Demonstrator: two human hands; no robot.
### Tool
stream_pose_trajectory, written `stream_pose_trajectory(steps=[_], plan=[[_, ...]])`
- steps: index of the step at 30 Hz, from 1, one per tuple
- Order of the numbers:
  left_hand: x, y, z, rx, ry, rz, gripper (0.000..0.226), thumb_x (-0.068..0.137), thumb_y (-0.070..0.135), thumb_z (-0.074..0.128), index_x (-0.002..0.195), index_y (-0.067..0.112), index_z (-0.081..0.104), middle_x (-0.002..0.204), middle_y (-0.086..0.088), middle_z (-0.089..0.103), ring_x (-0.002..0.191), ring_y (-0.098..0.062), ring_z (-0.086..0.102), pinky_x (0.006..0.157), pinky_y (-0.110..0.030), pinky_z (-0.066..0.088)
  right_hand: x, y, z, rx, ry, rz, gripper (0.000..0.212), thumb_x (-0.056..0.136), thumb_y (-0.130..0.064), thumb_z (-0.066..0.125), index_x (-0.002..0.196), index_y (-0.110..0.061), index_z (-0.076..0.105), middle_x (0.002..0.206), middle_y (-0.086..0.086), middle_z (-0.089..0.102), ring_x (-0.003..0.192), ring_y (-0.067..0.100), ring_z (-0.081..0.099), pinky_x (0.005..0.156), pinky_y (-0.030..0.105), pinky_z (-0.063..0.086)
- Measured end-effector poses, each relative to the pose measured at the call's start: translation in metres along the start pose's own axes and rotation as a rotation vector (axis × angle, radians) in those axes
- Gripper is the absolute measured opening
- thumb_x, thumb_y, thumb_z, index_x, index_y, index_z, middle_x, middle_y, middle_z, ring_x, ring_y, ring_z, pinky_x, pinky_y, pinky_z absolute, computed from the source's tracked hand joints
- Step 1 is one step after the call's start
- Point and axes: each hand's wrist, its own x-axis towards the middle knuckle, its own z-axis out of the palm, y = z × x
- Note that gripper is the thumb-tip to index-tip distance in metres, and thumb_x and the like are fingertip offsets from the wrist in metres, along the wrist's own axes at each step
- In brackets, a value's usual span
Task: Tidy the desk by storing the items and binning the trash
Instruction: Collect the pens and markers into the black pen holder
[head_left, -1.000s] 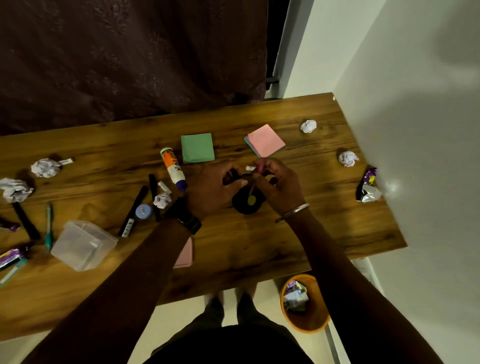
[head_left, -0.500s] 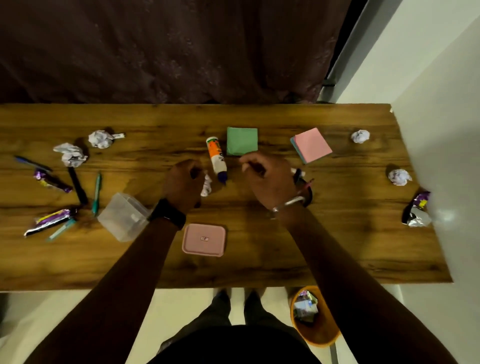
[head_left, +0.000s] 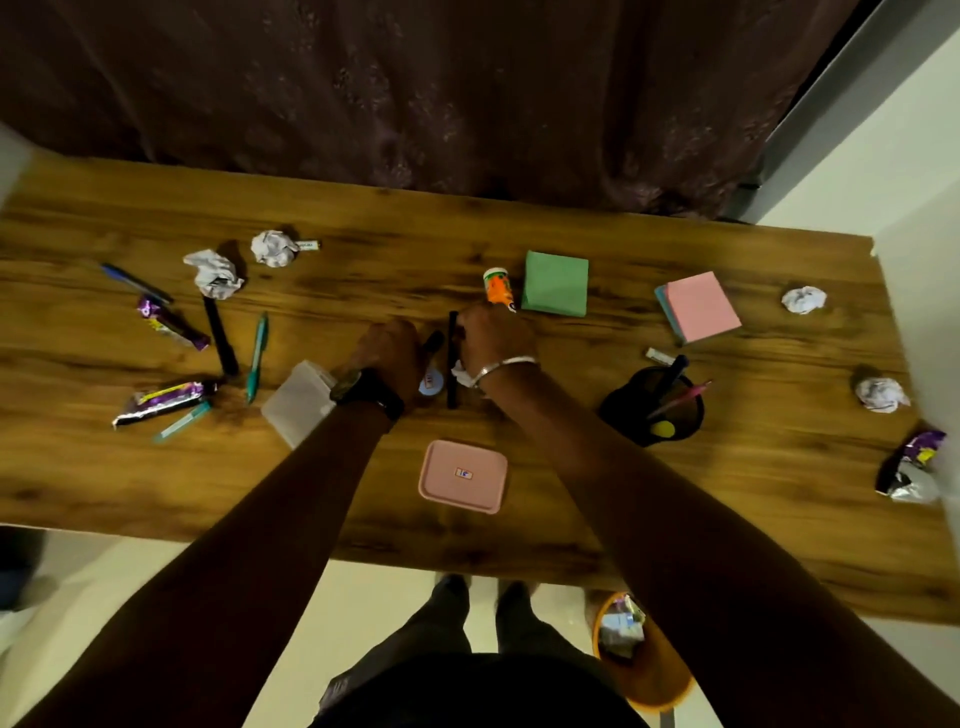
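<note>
My left hand (head_left: 389, 353) is closed around the end of a black marker (head_left: 432, 340) at the middle of the wooden desk (head_left: 571, 519). Just right of it, my right hand (head_left: 496, 338) pinches the top of a thin black pen (head_left: 452, 382) that lies on the wood. A small blue round item (head_left: 431, 385) and a scrap of white paper (head_left: 460, 371) lie between my wrists. The black pen holder (head_left: 623, 410), with pens in it, stands to the right. A clear container (head_left: 298, 402) sits by my left wrist, its pink lid (head_left: 462, 475) nearer me.
Glue stick (head_left: 497, 288), green notes (head_left: 555, 283) and pink notes (head_left: 698, 306) lie behind my hands. Crumpled papers (head_left: 274, 248) (head_left: 803, 300) (head_left: 880, 395), wrappers (head_left: 161, 400) (head_left: 911, 467) and pens (head_left: 256, 358) are scattered about. An orange bin (head_left: 660, 680) stands under the desk's front right.
Both hands left the pen holder and moved left to the pens at the desk's middle. The view swung left, so more of the left side shows.
</note>
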Motion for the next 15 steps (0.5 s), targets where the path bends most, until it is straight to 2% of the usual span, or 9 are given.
stream_pose_trajectory(steps=[3,5,8,10,13,15], plan=[[0.016,0.000,0.000,0.076,-0.060,0.037,0.055,0.091,0.066,0.041,0.105,0.020,0.069,0.103,-0.013,0.071,0.094,-0.037,0.068,0.068,-0.036,0.046,0.012,-0.013,-0.001,-0.094,0.003,0.011,0.025,0.096,-0.009,0.052,0.114,-0.014,0.068,0.118,0.013,0.068,0.112,0.036,0.064,0.086,0.041,0.051],[0.028,-0.006,0.003,0.136,-0.098,0.082,0.054,0.087,0.064,0.042,0.108,0.021,0.068,0.105,-0.014,0.069,0.096,-0.039,0.067,0.071,-0.039,0.051,0.015,-0.020,0.001,-0.144,-0.013,0.025,0.027,0.098,-0.007,0.049,0.118,-0.013,0.065,0.123,0.012,0.066,0.114,0.035,0.064,0.088,0.041,0.051],[0.045,-0.019,0.011,0.118,-0.177,0.069,0.064,0.075,0.070,0.036,0.110,0.025,0.066,0.105,-0.014,0.067,0.093,-0.037,0.065,0.065,-0.036,0.047,0.018,-0.027,0.006,-0.143,-0.059,0.072,0.029,0.100,-0.006,0.046,0.122,-0.011,0.064,0.128,0.014,0.064,0.116,0.035,0.063,0.089,0.041,0.051],[0.032,-0.009,-0.008,-0.002,-0.160,-0.010,0.056,0.082,0.068,0.045,0.098,0.018,0.065,0.096,-0.012,0.066,0.083,-0.031,0.064,0.063,-0.034,0.048,0.020,-0.028,0.007,-0.098,-0.068,0.095,0.029,0.101,-0.007,0.044,0.123,-0.008,0.063,0.128,0.016,0.064,0.115,0.035,0.063,0.089,0.040,0.050],[0.014,0.008,-0.035,-0.276,-0.095,-0.134,0.054,0.088,0.060,0.061,0.062,0.013,0.053,0.062,-0.004,0.055,0.055,-0.018,0.050,0.048,-0.027,0.033,0.022,-0.026,0.004,0.032,-0.008,0.141,0.029,0.100,-0.011,0.046,0.127,-0.012,0.057,0.122,0.013,0.066,0.114,0.032,0.064,0.087,0.035,0.049],[0.013,0.007,-0.047,-0.431,-0.066,-0.165,0.049,0.085,0.044,0.071,0.055,0.010,0.053,0.054,-0.004,0.052,0.052,-0.022,0.051,0.047,-0.027,0.033,0.027,-0.025,0.001,0.189,0.025,0.188,0.038,0.095,-0.011,0.053,0.132,-0.013,0.054,0.121,0.010,0.067,0.112,0.028,0.063,0.086,0.033,0.048]])
